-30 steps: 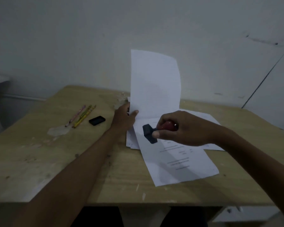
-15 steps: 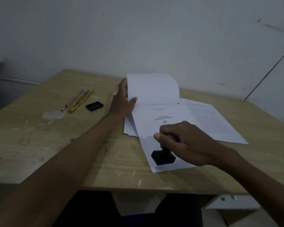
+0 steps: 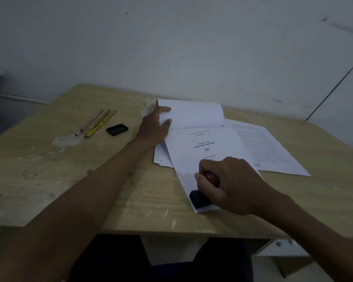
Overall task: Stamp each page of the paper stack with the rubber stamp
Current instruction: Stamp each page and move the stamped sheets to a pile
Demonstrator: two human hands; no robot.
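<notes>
Stamping step in hand: right hand (image 3: 230, 184) is clamped around the red handle of the stamp (image 3: 200, 198), whose black base is pressed on the near corner of the top page (image 3: 208, 151). Left hand (image 3: 154, 127) lies flat with fingers spread, pinning a folded-back sheet (image 3: 192, 113) at the far end of the stack. Next, likely: lift the stamp straight up to avoid smearing, then turn the page. Another page (image 3: 273, 151) with a faint blue mark lies to the right on the desk (image 3: 69, 180). Page is white, sparse print.
</notes>
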